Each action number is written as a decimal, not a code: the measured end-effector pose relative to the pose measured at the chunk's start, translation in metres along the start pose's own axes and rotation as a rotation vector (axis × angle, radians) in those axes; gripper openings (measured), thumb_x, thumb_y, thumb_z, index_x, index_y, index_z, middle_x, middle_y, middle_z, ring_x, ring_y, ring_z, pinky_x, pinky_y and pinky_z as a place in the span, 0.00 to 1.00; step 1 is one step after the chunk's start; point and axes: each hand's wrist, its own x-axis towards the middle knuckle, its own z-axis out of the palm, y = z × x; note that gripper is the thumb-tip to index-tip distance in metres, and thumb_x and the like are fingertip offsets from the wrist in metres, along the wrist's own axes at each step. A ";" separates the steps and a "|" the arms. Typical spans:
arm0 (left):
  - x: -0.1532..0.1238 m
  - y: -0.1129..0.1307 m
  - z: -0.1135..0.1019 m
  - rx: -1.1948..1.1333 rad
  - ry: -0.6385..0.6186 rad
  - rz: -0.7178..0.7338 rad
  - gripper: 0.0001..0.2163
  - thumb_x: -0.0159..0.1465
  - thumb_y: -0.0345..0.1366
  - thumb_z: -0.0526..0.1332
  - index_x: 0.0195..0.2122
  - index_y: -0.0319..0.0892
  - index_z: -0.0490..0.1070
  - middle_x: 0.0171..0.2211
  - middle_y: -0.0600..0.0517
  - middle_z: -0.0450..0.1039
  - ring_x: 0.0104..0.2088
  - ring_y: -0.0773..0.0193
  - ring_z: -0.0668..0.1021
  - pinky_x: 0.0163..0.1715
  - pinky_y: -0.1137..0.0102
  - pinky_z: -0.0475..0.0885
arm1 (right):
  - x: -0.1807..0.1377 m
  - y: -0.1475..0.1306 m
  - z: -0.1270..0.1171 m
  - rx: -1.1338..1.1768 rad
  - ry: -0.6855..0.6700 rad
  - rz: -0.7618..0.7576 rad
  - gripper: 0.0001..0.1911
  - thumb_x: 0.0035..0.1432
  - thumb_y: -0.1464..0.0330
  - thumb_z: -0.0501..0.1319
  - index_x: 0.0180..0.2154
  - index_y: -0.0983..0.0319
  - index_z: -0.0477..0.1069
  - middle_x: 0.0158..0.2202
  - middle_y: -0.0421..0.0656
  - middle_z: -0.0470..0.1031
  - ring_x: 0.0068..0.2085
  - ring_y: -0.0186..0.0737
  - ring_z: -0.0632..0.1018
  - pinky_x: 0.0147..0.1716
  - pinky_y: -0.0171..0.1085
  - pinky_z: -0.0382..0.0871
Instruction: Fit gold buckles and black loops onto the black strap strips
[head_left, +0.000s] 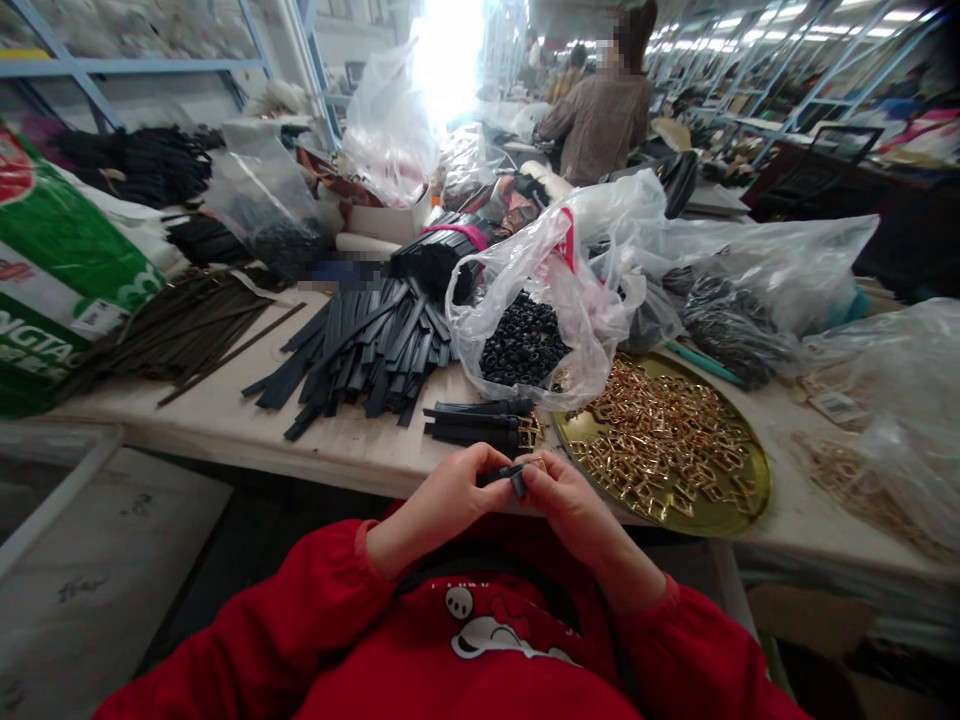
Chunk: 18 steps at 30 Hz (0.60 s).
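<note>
My left hand (466, 488) and my right hand (564, 497) meet at the table's front edge. Between their fingertips is a short dark strap (516, 478), bent over at its end, and both hands pinch it. A bit of gold metal shows by the right fingers, mostly hidden. Just beyond the hands lie several dark straps with gold buckles (480, 428) on their right ends. To the right, a round gold tray (759, 508) bears a heap of loose gold buckles (660, 430). Small black loops (525, 340) fill an open plastic bag (469, 335) behind.
A fanned pile of black straps (367, 350) lies left of the bag, with brown strips (202, 320) farther left. A green printed sack (60, 270) stands at the left edge. Clear bags (892, 390) crowd the right side. A person (600, 115) is farther back.
</note>
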 end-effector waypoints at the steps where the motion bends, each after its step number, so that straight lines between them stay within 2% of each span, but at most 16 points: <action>1: -0.001 0.001 0.000 -0.060 -0.014 -0.014 0.12 0.56 0.41 0.59 0.35 0.38 0.70 0.33 0.50 0.74 0.34 0.63 0.74 0.34 0.71 0.67 | 0.001 0.000 0.001 -0.053 0.050 -0.040 0.16 0.48 0.59 0.63 0.25 0.62 0.60 0.21 0.34 0.65 0.23 0.29 0.65 0.26 0.30 0.59; 3: -0.001 0.000 0.002 -0.186 -0.050 -0.063 0.10 0.55 0.39 0.59 0.35 0.37 0.69 0.32 0.50 0.74 0.32 0.65 0.74 0.32 0.72 0.67 | 0.003 0.001 0.003 -0.151 0.157 -0.113 0.15 0.50 0.60 0.61 0.25 0.61 0.58 0.19 0.33 0.64 0.21 0.29 0.65 0.24 0.30 0.59; 6: 0.000 -0.005 0.004 -0.370 -0.122 -0.154 0.11 0.55 0.36 0.59 0.37 0.36 0.67 0.31 0.51 0.73 0.29 0.68 0.72 0.27 0.74 0.64 | 0.004 0.003 0.002 -0.281 0.260 -0.203 0.12 0.49 0.62 0.61 0.32 0.59 0.59 0.21 0.32 0.63 0.20 0.29 0.66 0.21 0.30 0.59; 8: 0.001 -0.008 0.005 -0.469 -0.156 -0.192 0.12 0.54 0.37 0.60 0.37 0.36 0.68 0.31 0.52 0.72 0.29 0.68 0.72 0.26 0.75 0.63 | 0.004 0.003 0.000 -0.407 0.231 -0.243 0.11 0.50 0.63 0.59 0.35 0.59 0.61 0.24 0.33 0.65 0.22 0.30 0.67 0.22 0.30 0.60; 10: 0.001 -0.009 0.004 -0.556 -0.176 -0.228 0.14 0.52 0.38 0.62 0.37 0.36 0.68 0.30 0.52 0.72 0.28 0.69 0.71 0.26 0.75 0.63 | 0.004 0.000 -0.002 -0.502 0.161 -0.224 0.08 0.52 0.63 0.57 0.33 0.60 0.64 0.24 0.35 0.65 0.22 0.29 0.67 0.22 0.30 0.59; 15: 0.003 -0.012 0.000 -0.714 -0.209 -0.304 0.15 0.50 0.40 0.65 0.34 0.35 0.70 0.27 0.51 0.73 0.22 0.74 0.68 0.24 0.77 0.60 | 0.007 -0.005 -0.006 -0.349 -0.020 0.006 0.12 0.55 0.58 0.53 0.32 0.60 0.60 0.18 0.33 0.63 0.17 0.28 0.62 0.17 0.29 0.54; 18: 0.004 -0.018 0.000 -0.698 -0.228 -0.328 0.15 0.51 0.40 0.65 0.35 0.35 0.70 0.28 0.51 0.73 0.22 0.74 0.69 0.24 0.77 0.61 | 0.007 -0.006 -0.008 -0.461 -0.031 0.009 0.10 0.55 0.59 0.54 0.32 0.60 0.60 0.18 0.32 0.62 0.17 0.28 0.62 0.18 0.29 0.55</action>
